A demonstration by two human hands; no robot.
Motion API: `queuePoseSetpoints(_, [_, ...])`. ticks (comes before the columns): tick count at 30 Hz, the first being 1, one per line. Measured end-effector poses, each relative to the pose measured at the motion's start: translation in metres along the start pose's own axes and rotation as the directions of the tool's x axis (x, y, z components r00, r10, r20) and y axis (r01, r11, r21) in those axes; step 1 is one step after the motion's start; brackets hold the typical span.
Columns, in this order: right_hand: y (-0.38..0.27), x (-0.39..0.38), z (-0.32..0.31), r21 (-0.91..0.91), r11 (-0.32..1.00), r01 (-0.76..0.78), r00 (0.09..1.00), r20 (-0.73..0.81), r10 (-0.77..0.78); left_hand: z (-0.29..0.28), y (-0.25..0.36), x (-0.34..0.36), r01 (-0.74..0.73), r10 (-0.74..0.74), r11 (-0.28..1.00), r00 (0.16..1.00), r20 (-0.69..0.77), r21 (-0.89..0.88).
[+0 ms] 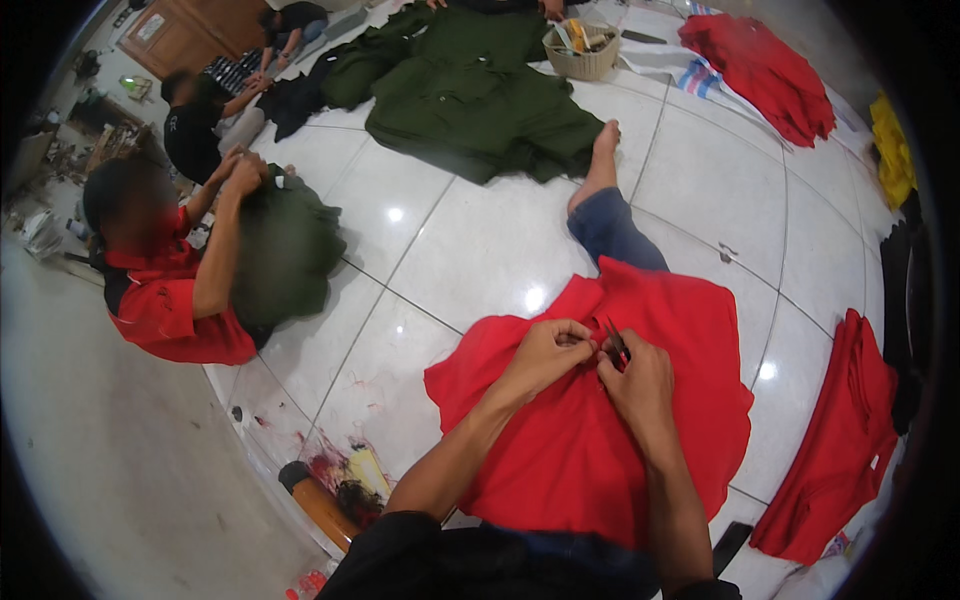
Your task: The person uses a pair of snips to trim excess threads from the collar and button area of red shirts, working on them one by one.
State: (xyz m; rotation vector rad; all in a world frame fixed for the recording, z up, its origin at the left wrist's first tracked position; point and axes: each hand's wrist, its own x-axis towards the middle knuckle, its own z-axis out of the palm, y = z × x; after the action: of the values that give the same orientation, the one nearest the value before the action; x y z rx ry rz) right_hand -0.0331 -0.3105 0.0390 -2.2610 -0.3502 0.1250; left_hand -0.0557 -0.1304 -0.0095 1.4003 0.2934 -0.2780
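Observation:
A red shirt (570, 460) lies spread over my lap and the tiled floor in front of me. My left hand (545, 358) pinches a fold of it near the upper middle, thumb and fingertips pressed together. Close beside it, my right hand (642, 388) is closed around small dark thread snips (615, 342). Their pointed blades stick up past my fingers, next to the pinched cloth. My right fingers partly hide the handle of the snips, and whatever detail lies under my left fingertips is too small to make out.
At left a person (190, 270) handles a dark green garment (288, 245). More green garments (470, 110) lie ahead, beside a wicker basket (582, 60). Red garments (835, 440) are at right, a dark flat object (733, 545) near them. Thread scraps (345, 475) litter the lower left floor.

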Motion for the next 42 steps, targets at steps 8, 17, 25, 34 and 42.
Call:
queuePoseSetpoints(8, [0.011,0.004,0.008,0.146,0.988,-0.040,0.998,0.059,0.032,-0.007,-0.001,-0.004,0.017,-0.018,0.994,1.000,-0.007,-0.110])
queuePoseSetpoints(17, [0.003,0.002,0.006,0.143,0.985,-0.099,0.989,0.127,0.081,0.005,-0.008,0.000,0.002,0.003,0.999,0.989,-0.149,0.039])
queuePoseSetpoints(25, [0.026,0.014,0.010,0.510,0.840,-0.187,0.979,0.170,0.115,-0.012,-0.010,0.000,0.075,-0.032,0.924,0.992,0.119,-0.374])
queuePoseSetpoints(34, [-0.011,0.000,0.007,-0.190,0.977,-0.096,0.988,0.101,0.117,-0.009,-0.003,-0.011,0.016,0.000,0.987,0.995,0.095,-0.161])
queuePoseSetpoints(42, [0.010,0.005,0.010,0.018,0.990,-0.137,0.990,0.040,0.136,0.001,0.003,-0.013,-0.207,0.169,0.887,0.977,0.127,0.413])
